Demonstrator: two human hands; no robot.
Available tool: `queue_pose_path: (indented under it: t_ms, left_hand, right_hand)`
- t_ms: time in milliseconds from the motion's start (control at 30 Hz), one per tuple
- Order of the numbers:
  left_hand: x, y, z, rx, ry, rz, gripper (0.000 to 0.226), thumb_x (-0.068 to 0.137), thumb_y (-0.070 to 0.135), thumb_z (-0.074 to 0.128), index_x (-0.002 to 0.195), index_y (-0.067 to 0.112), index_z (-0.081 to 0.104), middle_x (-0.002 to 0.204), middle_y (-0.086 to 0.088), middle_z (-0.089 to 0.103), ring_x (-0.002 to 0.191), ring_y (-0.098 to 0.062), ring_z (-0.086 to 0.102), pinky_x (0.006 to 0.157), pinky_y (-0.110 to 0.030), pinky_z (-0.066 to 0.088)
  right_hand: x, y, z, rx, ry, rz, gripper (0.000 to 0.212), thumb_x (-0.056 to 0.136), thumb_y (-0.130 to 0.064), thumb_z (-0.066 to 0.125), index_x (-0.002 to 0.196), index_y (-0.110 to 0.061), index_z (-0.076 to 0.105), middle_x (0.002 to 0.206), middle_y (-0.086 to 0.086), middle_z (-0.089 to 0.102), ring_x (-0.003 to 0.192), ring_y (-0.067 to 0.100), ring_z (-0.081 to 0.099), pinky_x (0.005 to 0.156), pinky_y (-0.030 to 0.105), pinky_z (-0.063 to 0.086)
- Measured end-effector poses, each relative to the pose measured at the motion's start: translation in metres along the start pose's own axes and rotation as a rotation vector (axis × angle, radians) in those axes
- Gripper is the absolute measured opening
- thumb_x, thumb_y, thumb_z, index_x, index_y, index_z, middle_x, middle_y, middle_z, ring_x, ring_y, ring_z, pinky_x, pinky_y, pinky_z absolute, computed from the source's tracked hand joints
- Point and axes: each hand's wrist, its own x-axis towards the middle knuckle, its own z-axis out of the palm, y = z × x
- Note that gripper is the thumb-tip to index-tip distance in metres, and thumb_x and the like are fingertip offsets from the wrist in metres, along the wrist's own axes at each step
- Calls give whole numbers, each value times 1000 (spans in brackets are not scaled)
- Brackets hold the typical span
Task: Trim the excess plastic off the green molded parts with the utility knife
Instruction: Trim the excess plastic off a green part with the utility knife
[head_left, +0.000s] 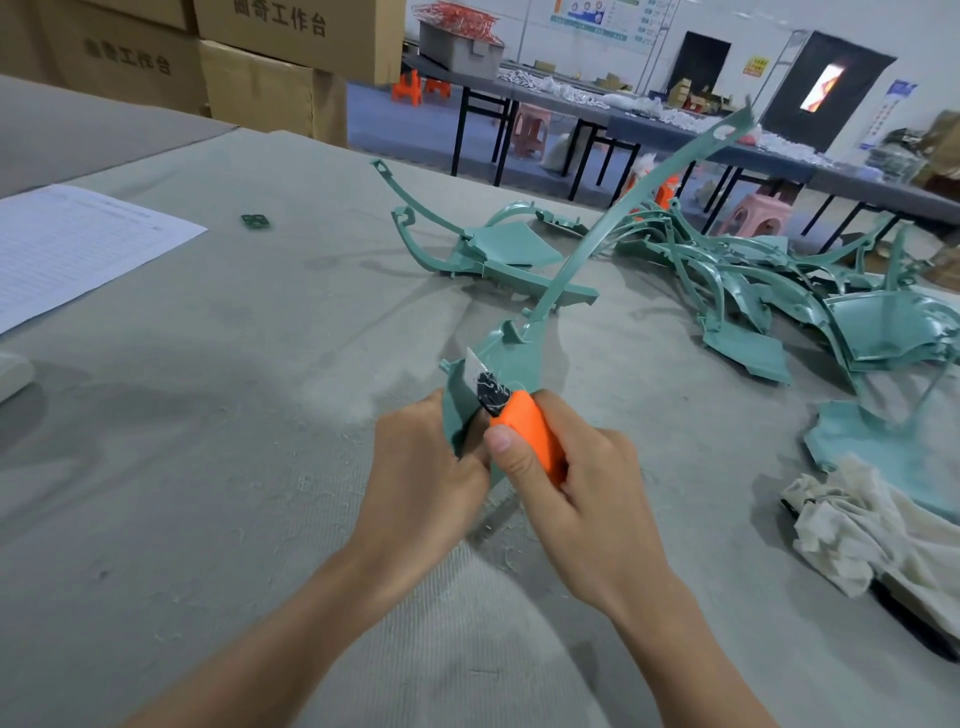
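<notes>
Left grip clamped on lower edge of green part, held over worktop w/ its long arm sticking up-right, right grip wrapped round orange utility knife, blade against part's face; pile of green parts far right.

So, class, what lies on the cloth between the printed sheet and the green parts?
One small dark green piece, otherwise only grey cloth, seen in the head view.

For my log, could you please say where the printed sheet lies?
Head view: the printed sheet lies at far left on the table, left of a small green piece.
</notes>
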Motion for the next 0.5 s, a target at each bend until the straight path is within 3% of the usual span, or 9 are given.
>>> queue_pose_path:
  t_ms: [100, 233, 333, 500]
  left_hand:
    - [0, -1, 0, 20, -3, 23, 33, 78, 24, 54, 54, 31, 31, 53, 14, 50, 48, 1, 45, 44, -10, 29]
    - [0, -2, 2, 84, 19, 64, 43, 81, 19, 57, 55, 34, 27, 43, 11, 36, 46, 1, 43, 43, -10, 28]
    - [-1, -4, 4, 107, 36, 60, 51, 86, 9, 62, 57, 34, 28, 44, 13, 34, 47, 0, 43, 44, -9, 28]
    - [0, -3, 5, 143, 37, 44, 30, 86, 14, 53, 61, 22, 38, 46, 13, 35, 53, -6, 47, 46, -12, 30]
  right_hand:
    - [0, 2, 0, 41, -2, 7, 40, 93, -63, 42, 70, -31, 36, 50, -5, 32, 46, 16, 35, 47, 21, 25]
    - [0, 4, 2, 47, -9, 57, 50, 91, -67, 40, 73, -21, 44, 49, -1, 35, 46, 19, 37, 47, 36, 33]
    - [0, 4, 2, -6, 17, 71, 48, 91, -67, 38, 74, -23, 44, 48, -4, 33, 45, 17, 38, 48, 32, 31]
    - [2, 7, 0, -127, 72, 105, 51, 90, -69, 34, 80, -21, 48, 48, -7, 31, 46, 14, 38, 49, 34, 33]
